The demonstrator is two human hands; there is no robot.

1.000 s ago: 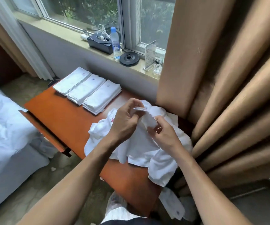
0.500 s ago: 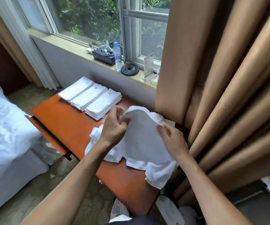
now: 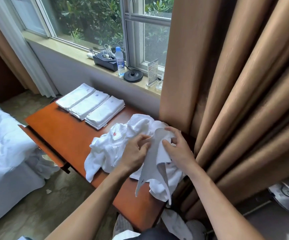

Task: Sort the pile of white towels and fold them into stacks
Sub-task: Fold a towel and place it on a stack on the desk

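Note:
A loose pile of white towels (image 3: 109, 149) lies on the near right part of the orange-brown table (image 3: 62, 132). One towel (image 3: 153, 163) is lifted from the pile and hangs down between my hands. My left hand (image 3: 135, 155) pinches its left edge. My right hand (image 3: 176, 148) grips its top right edge with curled fingers. Three stacks of folded white towels (image 3: 91, 104) sit side by side at the table's far end.
Brown curtains (image 3: 235, 101) hang close on the right, touching the table's corner. The windowsill (image 3: 81, 54) holds a water bottle (image 3: 120, 61), a black box and a black disc. A white bed (image 3: 3, 144) stands at the left. More white cloth lies on the floor by my feet.
The towel was spread wide between my hands; now it hangs narrower and lower. My hands have come closer together. The camera has tilted up slightly.

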